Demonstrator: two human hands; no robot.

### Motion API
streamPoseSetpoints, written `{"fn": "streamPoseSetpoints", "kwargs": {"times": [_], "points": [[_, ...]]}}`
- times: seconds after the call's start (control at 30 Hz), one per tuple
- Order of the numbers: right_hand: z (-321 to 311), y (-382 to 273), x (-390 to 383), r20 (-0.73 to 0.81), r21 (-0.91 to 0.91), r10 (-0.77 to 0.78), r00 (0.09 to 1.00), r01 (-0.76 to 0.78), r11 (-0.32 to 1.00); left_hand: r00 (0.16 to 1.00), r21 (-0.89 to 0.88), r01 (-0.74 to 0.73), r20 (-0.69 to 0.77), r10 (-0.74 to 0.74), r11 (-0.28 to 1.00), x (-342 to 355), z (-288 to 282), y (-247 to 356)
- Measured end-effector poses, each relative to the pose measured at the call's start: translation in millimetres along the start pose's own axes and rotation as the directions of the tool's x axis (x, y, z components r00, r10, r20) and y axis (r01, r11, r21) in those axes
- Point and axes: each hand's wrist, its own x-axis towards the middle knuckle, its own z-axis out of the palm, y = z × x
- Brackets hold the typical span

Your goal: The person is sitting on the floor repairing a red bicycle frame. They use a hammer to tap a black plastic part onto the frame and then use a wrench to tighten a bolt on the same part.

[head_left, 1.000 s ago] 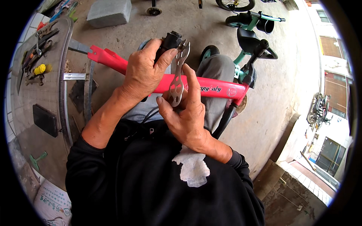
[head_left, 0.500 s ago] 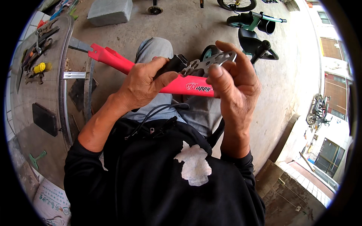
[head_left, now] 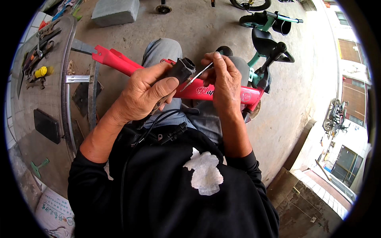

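Observation:
My left hand (head_left: 145, 89) is closed around a short black tube-like part (head_left: 180, 72) with an open, angular end; its exact kind I cannot make out. In my right hand (head_left: 225, 77), the fingers pinch a flat silver multi-hole wrench (head_left: 197, 76), now seen nearly edge-on. The wrench's lower tip is close to the black part; whether they touch I cannot tell. Beneath both hands a red bicycle frame (head_left: 251, 95) lies across my lap, partly hidden by them. Black cables (head_left: 166, 113) curve between the frame and my jacket.
At left stands a table (head_left: 55, 89) bearing wrenches, pliers, a yellow item (head_left: 40, 71) and a black flat case (head_left: 47, 125). A grey block (head_left: 115, 12) sits on the floor ahead. A small green bike (head_left: 264, 43) stands at right. A printed sack (head_left: 53, 212) lies lower left.
My right hand has moved left and turned the wrench from face-on to edge-on, closer to the black part. My left hand has tilted the black part so its open end shows.

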Motion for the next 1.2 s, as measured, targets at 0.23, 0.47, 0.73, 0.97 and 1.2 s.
{"fn": "streamPoseSetpoints", "kwargs": {"times": [0.23,0.47,0.73,0.97,1.2], "points": [[14.2,12.7,-29.8,0.080,-0.222,0.019,0.997,-0.001,0.975,0.970,-0.125,-0.053,-0.243,0.021,0.991,7.9,-1.1,3.0],[22.8,11.3,-47.8,0.307,-0.277,0.054,0.950,0.035,0.960,0.932,-0.076,-0.117,-0.354,0.083,0.990,19.6,-4.8,1.0],[30.3,10.0,-55.0,0.377,-0.345,-0.035,0.926,0.175,0.922,0.901,-0.024,-0.108,-0.426,0.087,0.994,25.6,-2.8,-2.7],[30.7,13.6,-50.4,0.345,-0.378,-0.030,0.938,0.169,0.910,0.922,-0.085,-0.043,-0.388,0.007,0.995,25.6,2.9,0.1],[27.9,18.9,-49.8,0.335,-0.333,-0.085,0.938,0.202,0.921,0.946,-0.240,0.064,-0.294,-0.135,0.969,11.1,5.1,-10.5]]}}
